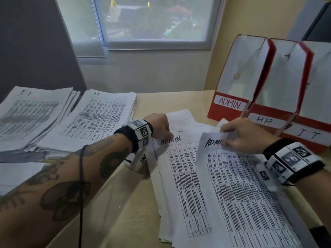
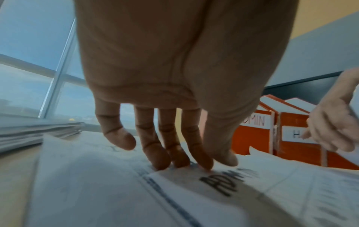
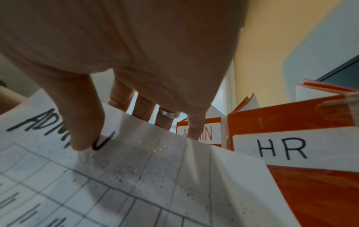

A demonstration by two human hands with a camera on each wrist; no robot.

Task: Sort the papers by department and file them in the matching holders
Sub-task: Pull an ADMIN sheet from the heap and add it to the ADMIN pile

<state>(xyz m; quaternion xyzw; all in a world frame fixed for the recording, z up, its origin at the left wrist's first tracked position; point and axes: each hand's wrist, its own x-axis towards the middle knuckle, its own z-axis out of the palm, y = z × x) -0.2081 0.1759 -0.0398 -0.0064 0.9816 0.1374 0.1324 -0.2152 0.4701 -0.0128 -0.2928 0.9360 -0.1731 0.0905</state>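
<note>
A pale wooden desk point(image 1: 125, 203) stands under a window point(image 1: 152, 20), with a yellow wall on the right.

The fingertips point(image 2: 204, 164) of the left hand point(image 1: 158, 126) are straight and press down on the top left corner of the ADMIN stack point(image 1: 180, 176), just beside the handwritten word; the little finger is lifted off the paper. This hand holds nothing.

The right hand point(image 1: 245, 135) pinches the top edge of one ADMIN sheet point(image 1: 241, 185): the thumb point(image 3: 85, 130) lies on the printed side, over the last letters of the word, and the other fingers are behind the sheet. The top edge of the sheet is raised from the stack, while its lower part lies over the stack, toward the near right corner of the desk.

At the far right edge three red holders stand side by side: the ADMIN holder point(image 1: 229, 104), the HR holder point(image 1: 265, 120) and the IT holder point(image 1: 308, 135), touching each other. Near the far left corner lie two more piles, the IT pile point(image 1: 30, 111) and next to it the HR pile point(image 1: 100, 115).
</note>
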